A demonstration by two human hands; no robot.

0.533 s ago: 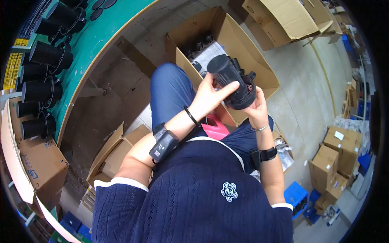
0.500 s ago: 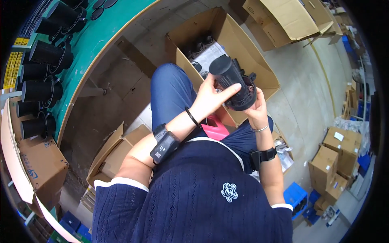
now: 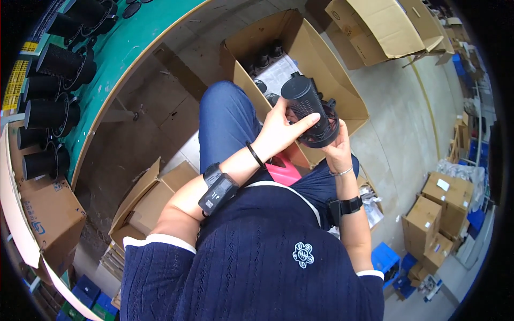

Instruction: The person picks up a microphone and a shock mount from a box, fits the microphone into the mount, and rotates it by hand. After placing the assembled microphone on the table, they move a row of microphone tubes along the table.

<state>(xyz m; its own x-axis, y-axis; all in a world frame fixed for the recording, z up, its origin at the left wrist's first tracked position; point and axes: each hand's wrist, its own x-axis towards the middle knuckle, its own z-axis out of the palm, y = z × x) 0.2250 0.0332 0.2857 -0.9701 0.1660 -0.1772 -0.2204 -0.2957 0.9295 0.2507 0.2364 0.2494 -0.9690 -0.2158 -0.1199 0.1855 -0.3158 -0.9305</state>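
The left hand is half closed around the black perforated cylinder; the right hand curls under its ringed base; it is held near the cardboard box; the step seems checking or adjusting; the next move probably needs steady support.

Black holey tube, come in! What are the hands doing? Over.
Left hand gripping black tube by its side. Right hand holding its wide ringed end. Tube tilted; open carton behind it.
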